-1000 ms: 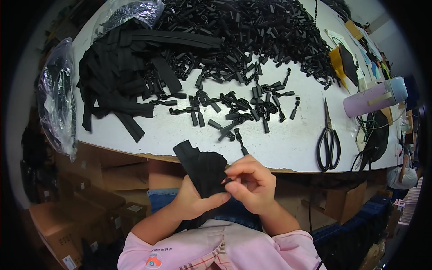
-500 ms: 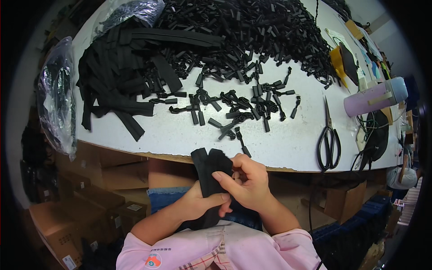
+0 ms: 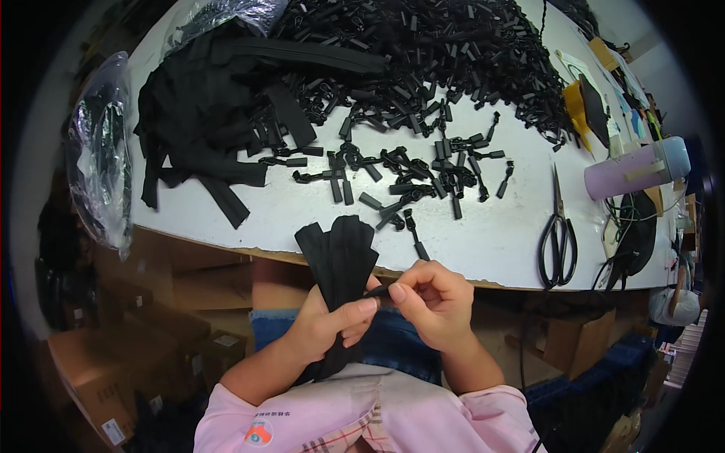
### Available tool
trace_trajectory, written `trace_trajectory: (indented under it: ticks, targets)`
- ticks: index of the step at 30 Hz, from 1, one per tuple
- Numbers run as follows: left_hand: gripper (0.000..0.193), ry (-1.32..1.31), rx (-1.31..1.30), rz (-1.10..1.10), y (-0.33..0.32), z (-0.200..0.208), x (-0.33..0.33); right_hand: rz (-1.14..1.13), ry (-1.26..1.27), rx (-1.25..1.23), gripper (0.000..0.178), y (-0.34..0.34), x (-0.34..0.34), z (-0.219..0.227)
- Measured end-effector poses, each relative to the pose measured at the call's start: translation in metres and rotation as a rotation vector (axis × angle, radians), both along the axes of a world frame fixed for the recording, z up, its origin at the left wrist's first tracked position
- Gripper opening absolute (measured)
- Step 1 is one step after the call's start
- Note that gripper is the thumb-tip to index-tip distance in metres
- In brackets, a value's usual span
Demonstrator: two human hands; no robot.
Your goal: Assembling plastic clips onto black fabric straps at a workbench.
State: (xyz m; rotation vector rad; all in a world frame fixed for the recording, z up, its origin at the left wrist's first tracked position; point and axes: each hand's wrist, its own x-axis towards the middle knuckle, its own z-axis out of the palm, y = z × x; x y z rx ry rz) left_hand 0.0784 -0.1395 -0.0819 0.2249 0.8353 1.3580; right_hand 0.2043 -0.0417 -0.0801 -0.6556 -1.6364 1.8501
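Note:
My left hand is closed around a bundle of black zipper tapes, whose ends fan out above the fist over the table's front edge. Close beside it, my right hand pinches a small black piece between thumb and forefinger. The left thumb and fingers meet this piece from the other side; whether it is a tape end or a slider I cannot tell. Past the hands, several loose black zipper sliders with long pulls lie scattered on the white table.
A large heap of sliders covers the far side, with a pile of black zipper tapes to its left. At right are black-handled scissors and a lilac bottle. A clear plastic bag hangs at the left edge; cardboard boxes stand below.
The tape bundle has turned toward the viewer and its ends have spread into a fan. My right hand has shifted slightly right, off the tapes' upper part, and now pinches the small black piece.

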Motion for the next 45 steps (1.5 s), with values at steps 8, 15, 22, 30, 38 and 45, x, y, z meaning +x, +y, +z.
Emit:
trace_trajectory:
  ticks: [8,15,22,30,38,45]
  targets:
    - [0.017,0.046,0.035,0.046,0.006,0.008,0.001,0.079,0.018,0.273,0.005,0.005,-0.009,0.012]
    - [0.031,-0.074,0.008,-0.01,0.005,-0.007,-0.003,0.382,0.483,-0.274,0.004,0.009,-0.001,0.014]
    - [0.054,0.164,0.196,0.062,0.003,-0.012,-0.003,0.181,-0.18,0.719,0.01,-0.012,-0.012,0.019]
    - [0.07,0.538,0.278,-0.046,0.001,-0.015,-0.001,0.267,-0.098,0.78,0.014,-0.013,-0.011,0.008]
    - [0.061,0.398,0.338,0.012,0.002,-0.013,-0.001,-0.003,0.001,0.511,0.011,-0.002,-0.009,0.013]
    - [0.024,0.397,0.16,0.197,-0.004,-0.016,0.003,0.028,0.036,0.337,0.007,0.0,-0.005,0.004]
